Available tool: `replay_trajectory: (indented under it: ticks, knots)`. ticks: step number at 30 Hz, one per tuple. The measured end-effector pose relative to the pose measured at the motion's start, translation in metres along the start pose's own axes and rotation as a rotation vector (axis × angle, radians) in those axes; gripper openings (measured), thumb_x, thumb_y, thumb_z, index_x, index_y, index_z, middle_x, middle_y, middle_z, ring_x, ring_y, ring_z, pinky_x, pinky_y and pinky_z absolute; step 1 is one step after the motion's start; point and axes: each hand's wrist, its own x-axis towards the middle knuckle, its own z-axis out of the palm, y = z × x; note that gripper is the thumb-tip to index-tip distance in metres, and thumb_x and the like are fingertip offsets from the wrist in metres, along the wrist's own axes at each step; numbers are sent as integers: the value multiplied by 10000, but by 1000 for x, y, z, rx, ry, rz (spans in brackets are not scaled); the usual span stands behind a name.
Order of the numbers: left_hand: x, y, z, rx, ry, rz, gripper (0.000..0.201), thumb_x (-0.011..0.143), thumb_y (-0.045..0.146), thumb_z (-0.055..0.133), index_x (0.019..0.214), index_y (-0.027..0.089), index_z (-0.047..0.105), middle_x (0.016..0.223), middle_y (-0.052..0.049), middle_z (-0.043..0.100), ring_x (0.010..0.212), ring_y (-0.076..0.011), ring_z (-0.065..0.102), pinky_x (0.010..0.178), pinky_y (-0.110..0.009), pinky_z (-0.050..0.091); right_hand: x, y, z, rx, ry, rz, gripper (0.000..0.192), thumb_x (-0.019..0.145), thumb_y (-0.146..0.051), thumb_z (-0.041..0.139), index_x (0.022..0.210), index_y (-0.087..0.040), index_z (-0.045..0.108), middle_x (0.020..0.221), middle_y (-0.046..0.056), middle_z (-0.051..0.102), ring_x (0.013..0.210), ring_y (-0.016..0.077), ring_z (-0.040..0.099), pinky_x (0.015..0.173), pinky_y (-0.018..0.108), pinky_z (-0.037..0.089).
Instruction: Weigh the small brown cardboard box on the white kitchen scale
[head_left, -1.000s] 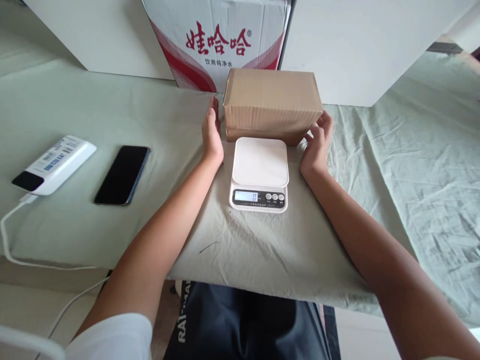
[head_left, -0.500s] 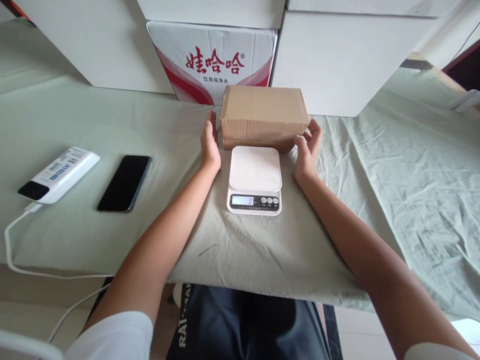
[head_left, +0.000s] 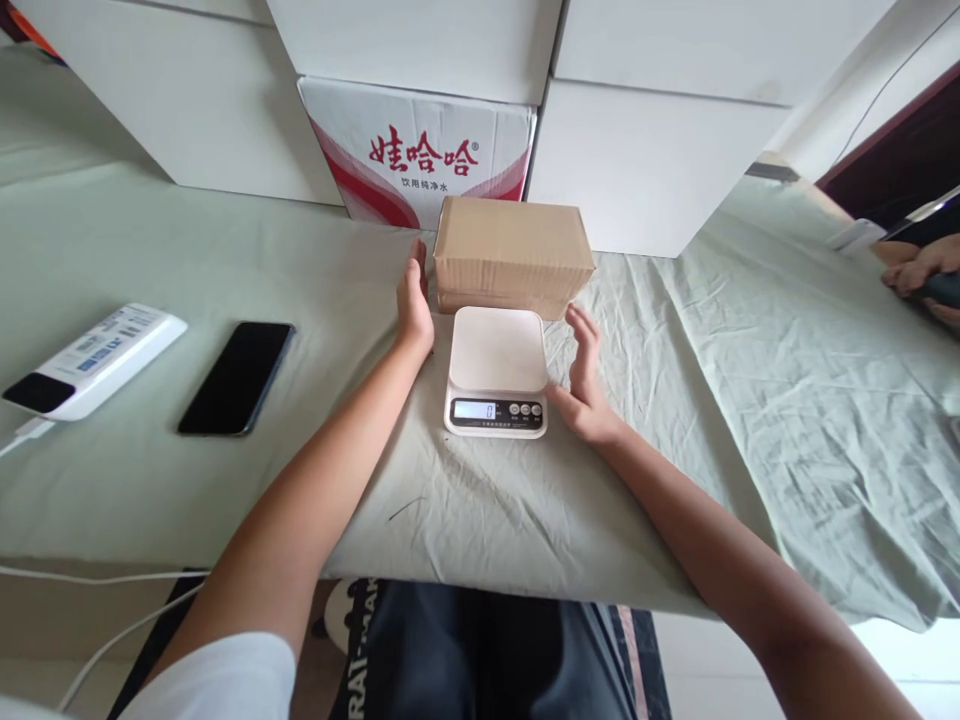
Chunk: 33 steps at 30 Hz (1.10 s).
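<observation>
A white digital kitchen scale (head_left: 498, 350) lies on the cloth-covered table, its display reading 0 and its platform bare. Just behind it stands a closed brown cardboard box (head_left: 513, 245). To the left of the box and scale, my left hand (head_left: 415, 305) rests on its edge, fingers stretched out, holding nothing. My right hand (head_left: 583, 380) is at the scale's right side, thumb close to the scale's edge and fingers apart; whether the thumb touches it I cannot tell.
A black phone (head_left: 238, 378) and a white power bank (head_left: 97, 360) with a cable lie on the left. White panels and a red-and-white carton (head_left: 420, 150) stand at the back. Another person's hand (head_left: 926, 268) shows at the far right. The green tablecloth (head_left: 660, 420) is wrinkled.
My right hand has moved back from the box's right side to beside the scale. My left hand stays in place. The view has shifted slightly, and another person's hand has come into sight.
</observation>
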Motion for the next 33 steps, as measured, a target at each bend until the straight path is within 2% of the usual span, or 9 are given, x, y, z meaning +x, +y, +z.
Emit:
replay_trajectory:
  ticks: [5, 8, 12, 18, 22, 26, 30, 33]
  knots:
    - [-2, 0, 0, 18, -3, 1, 808, 1016, 810, 472, 1649, 323, 589, 1831, -9, 449, 1743, -212, 348, 1417, -344, 314, -1, -7, -3, -72, -220, -60, 994, 940, -469, 599, 1760, -381, 44, 1863, 109, 89, 1772, 475, 55, 1409, 821, 110]
    - [-4, -3, 0, 36, 4, 32, 853, 1000, 834, 469, 1643, 287, 597, 1832, -54, 447, 1731, -229, 378, 1411, -356, 324, -1, -11, -4, -97, -280, -114, 1036, 921, -327, 595, 1762, -401, -4, 1864, 116, 47, 1771, 480, 53, 1388, 848, 127]
    - [-4, -6, -1, 43, 7, 44, 845, 992, 845, 475, 1625, 304, 618, 1832, -59, 447, 1732, -243, 378, 1415, -383, 318, 0, -11, -3, -121, -313, -136, 1067, 899, -249, 586, 1760, -411, -23, 1860, 120, 37, 1772, 477, 52, 1381, 854, 136]
    - [-2, -7, -2, 19, -12, 41, 812, 997, 827, 484, 1637, 342, 601, 1841, -29, 434, 1747, -224, 341, 1427, -380, 287, 1, -10, -2, -110, -338, -104, 1057, 884, -241, 590, 1768, -392, 31, 1866, 114, 65, 1781, 463, 33, 1391, 845, 116]
    - [-2, -7, -1, 49, -4, 40, 860, 992, 857, 464, 1644, 312, 596, 1835, -47, 444, 1739, -232, 360, 1421, -377, 304, 1, -11, -3, -94, -342, -108, 1046, 891, -227, 582, 1773, -395, 44, 1868, 109, 65, 1784, 454, 31, 1392, 841, 121]
    - [-2, -6, -1, 26, 5, 35, 828, 999, 833, 485, 1619, 303, 627, 1817, -52, 473, 1725, -239, 390, 1419, -386, 320, 1, -12, -4, -80, -359, -70, 999, 911, -280, 605, 1773, -381, 111, 1869, 111, 113, 1780, 462, 61, 1392, 840, 137]
    - [-2, -4, -2, 24, -16, 11, 777, 998, 820, 507, 1604, 353, 642, 1802, -12, 497, 1727, -240, 386, 1421, -397, 329, 2, -12, -4, -92, -371, -83, 1029, 904, -248, 598, 1770, -393, 62, 1871, 116, 89, 1779, 469, 59, 1382, 851, 155]
    - [-2, -4, -1, 21, -14, 8, 792, 994, 821, 519, 1609, 336, 640, 1794, -19, 509, 1725, -245, 392, 1419, -397, 335, 2, -12, -4, -108, -388, -94, 1055, 902, -210, 582, 1765, -411, 9, 1871, 117, 58, 1780, 469, 47, 1379, 850, 164]
